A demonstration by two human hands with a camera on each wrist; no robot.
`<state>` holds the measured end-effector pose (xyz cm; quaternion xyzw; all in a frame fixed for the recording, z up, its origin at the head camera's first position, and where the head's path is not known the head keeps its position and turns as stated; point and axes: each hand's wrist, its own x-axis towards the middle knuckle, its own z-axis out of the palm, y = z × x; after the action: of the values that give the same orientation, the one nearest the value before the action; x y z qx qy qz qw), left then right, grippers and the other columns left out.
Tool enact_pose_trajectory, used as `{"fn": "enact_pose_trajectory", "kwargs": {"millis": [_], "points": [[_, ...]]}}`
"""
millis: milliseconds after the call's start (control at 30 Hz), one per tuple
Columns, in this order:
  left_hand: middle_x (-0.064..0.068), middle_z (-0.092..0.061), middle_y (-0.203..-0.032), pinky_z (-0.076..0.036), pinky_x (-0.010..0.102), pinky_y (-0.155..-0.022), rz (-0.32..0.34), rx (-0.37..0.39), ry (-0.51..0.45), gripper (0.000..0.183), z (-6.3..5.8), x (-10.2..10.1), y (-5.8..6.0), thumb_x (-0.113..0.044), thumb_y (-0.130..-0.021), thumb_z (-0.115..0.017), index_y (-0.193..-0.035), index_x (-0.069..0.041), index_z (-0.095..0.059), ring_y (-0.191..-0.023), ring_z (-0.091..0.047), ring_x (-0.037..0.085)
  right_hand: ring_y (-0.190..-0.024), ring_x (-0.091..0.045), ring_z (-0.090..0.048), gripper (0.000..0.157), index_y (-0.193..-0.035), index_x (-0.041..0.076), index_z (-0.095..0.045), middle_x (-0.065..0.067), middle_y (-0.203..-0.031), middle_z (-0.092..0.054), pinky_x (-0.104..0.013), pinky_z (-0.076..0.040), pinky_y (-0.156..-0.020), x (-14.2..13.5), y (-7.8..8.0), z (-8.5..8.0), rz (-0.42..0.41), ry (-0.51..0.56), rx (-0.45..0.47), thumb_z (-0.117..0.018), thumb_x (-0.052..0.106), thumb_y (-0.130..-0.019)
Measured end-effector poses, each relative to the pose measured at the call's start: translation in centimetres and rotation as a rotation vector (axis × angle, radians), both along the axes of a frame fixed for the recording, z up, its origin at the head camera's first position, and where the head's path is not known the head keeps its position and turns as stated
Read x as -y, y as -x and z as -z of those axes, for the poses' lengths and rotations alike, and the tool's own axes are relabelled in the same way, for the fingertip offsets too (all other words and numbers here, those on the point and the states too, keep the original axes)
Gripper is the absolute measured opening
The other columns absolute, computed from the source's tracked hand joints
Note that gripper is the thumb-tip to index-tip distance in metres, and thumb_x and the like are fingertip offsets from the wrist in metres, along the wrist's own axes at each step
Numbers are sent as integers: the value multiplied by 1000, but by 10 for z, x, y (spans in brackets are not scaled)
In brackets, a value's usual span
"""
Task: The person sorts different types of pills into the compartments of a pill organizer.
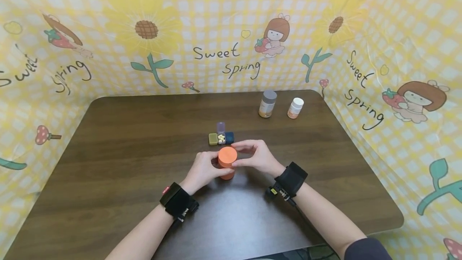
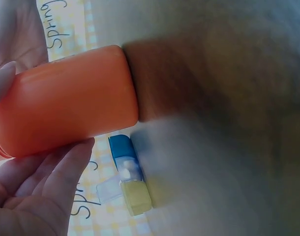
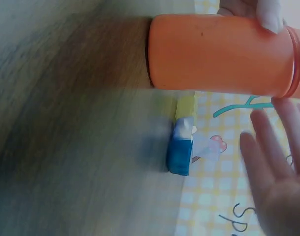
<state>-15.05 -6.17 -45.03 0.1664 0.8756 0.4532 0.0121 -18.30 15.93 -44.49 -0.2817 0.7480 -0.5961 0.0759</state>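
Observation:
An orange bottle (image 1: 227, 175) with an orange lid (image 1: 227, 155) stands upright on the brown table. My left hand (image 1: 203, 171) grips the bottle below its lid, thumb on the near side, fingers (image 2: 61, 177) along the far side. With thumb and fingertips, my right hand (image 1: 260, 158) pinches the lid from the right. Just behind the bottle sits a small pill box (image 1: 213, 139) with olive, purple and dark blue compartments. Its purple middle flap (image 1: 221, 127) is raised, and pale pills (image 1: 221, 139) show inside; the two other compartments are closed.
Toward the back right of the table (image 1: 144, 131) stand a grey-capped bottle (image 1: 268, 104) and a smaller white-capped bottle (image 1: 295, 108). Yellow checked cloth (image 1: 216, 19) hangs behind the table and along its sides. Each wrist wears a black camera band.

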Motion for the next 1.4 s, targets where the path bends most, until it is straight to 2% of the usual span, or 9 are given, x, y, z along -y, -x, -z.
{"fn": "enact_pose_trajectory", "kwargs": {"millis": [133,367,533,633,833,1000,1167,1233,1400], "points": [[5,-78,-96,-55,25,-72,-4,-26,11,39,0,1,-1,-26,-76,-89,-107,-7,-76,-80,-66,10,-131,-33,-58,80,-144,6,-53,-19,-140,-62,-60,-46,-105,5,0,0,40,-16,-59,-90,10,-73],[4,-78,-97,-53,24,-73,0,-12,-4,40,0,1,-2,-25,-76,-88,-110,-7,-76,-80,-63,11,-151,-32,-33,106,-158,14,-31,-14,-164,-34,-62,-37,-114,20,1,4,-21,-19,-60,-92,28,-73],[4,-79,-94,-53,23,-71,10,-52,-10,32,2,0,-1,-22,-79,-86,-106,-7,-77,-77,-64,10,-153,-27,-31,102,-160,11,-25,-9,-165,-32,-52,-37,-117,35,-2,4,-46,-18,-5,-86,9,-78],[4,-79,-93,-52,22,-69,12,-54,-7,30,2,1,0,-21,-80,-85,-105,-8,-78,-76,-63,10,-147,-33,-41,95,-158,5,-28,-14,-159,-42,-41,-44,-112,43,-4,3,-59,-9,13,-81,2,-80],[6,-78,-91,-51,22,-67,-7,-47,9,35,-1,2,1,-25,-78,-87,-104,-5,-77,-74,-61,11,-121,-26,-62,67,-139,-2,-55,-22,-135,-63,-24,-50,-97,43,-1,4,-119,54,14,-84,8,-79],[6,-76,-82,-48,21,-61,-7,-30,7,37,-5,3,2,-28,-74,-90,-97,-3,-77,-68,-57,10,-114,-11,-61,69,-137,-11,-52,-32,-131,-61,-26,-50,-99,31,7,8,-254,153,52,-84,14,-81],[2,-76,-80,-49,20,-62,-3,-6,-4,37,-4,3,3,-30,-70,-92,-93,-6,-77,-69,-60,7,-122,-9,-61,75,-142,-20,-38,-6,-134,-68,-26,-51,-103,22,13,12,-379,265,159,-79,2,-84],[2,-77,-80,-50,20,-62,-2,-6,-5,37,-3,2,3,-32,-70,-92,-93,-7,-78,-69,-61,6,-123,-8,-62,75,-142,-20,-37,4,-131,-70,-26,-51,-102,21,13,12,-379,298,181,-79,0,-83],[1,-78,-84,-51,21,-64,-5,-4,-8,37,-2,3,1,-33,-74,-90,-99,-8,-78,-70,-62,5,-114,-6,-67,70,-137,-14,-51,-8,-128,-71,-24,-54,-96,23,7,11,-219,245,135,-84,8,-80]]}}
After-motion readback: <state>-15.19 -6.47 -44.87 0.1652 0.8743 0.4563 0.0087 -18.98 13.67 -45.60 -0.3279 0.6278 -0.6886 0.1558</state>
